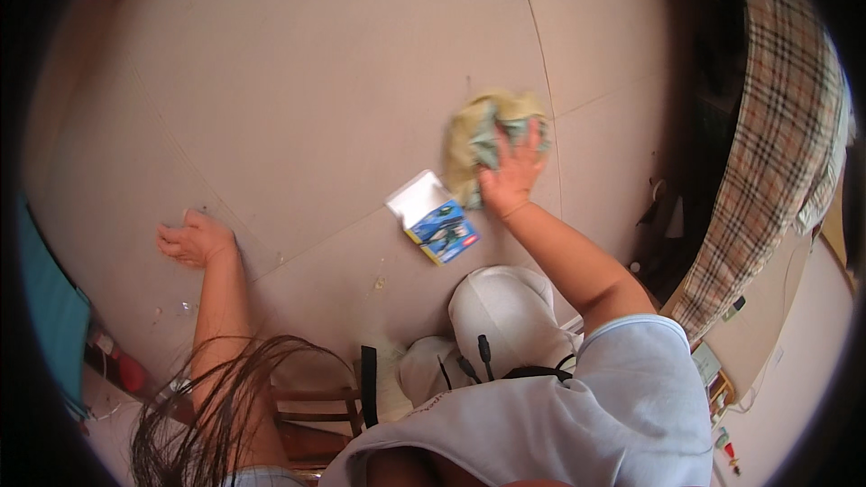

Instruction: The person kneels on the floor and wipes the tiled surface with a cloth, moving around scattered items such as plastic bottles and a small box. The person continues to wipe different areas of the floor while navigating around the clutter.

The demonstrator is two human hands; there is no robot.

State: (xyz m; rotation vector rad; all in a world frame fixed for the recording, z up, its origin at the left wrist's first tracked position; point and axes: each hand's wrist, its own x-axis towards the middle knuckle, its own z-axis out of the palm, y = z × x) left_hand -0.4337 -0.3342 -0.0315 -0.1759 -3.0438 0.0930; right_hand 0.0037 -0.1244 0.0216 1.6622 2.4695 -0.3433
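My right hand (pixel 515 179) lies over a crumpled yellow and pale green cloth (pixel 467 142), its fingers spread into the folds against the pale floor (pixel 325 95). Cloth and fingers are slightly blurred. Just below the cloth is a small blue cardboard box (pixel 443 233) with a printed picture; its white-lined flap stands open. Far to the left, my left hand (pixel 196 240) rests on the floor with loosely curled fingers and nothing visible in it. Its palm is hidden.
A plaid cloth cover (pixel 771 122) hangs along the right side, with dark space beneath. My light-clad knee (pixel 500 297) is close below the box. A wooden stool (pixel 314 412) stands at the bottom. A teal panel (pixel 54 311) borders the left. Small debris (pixel 379 283) dots the floor.
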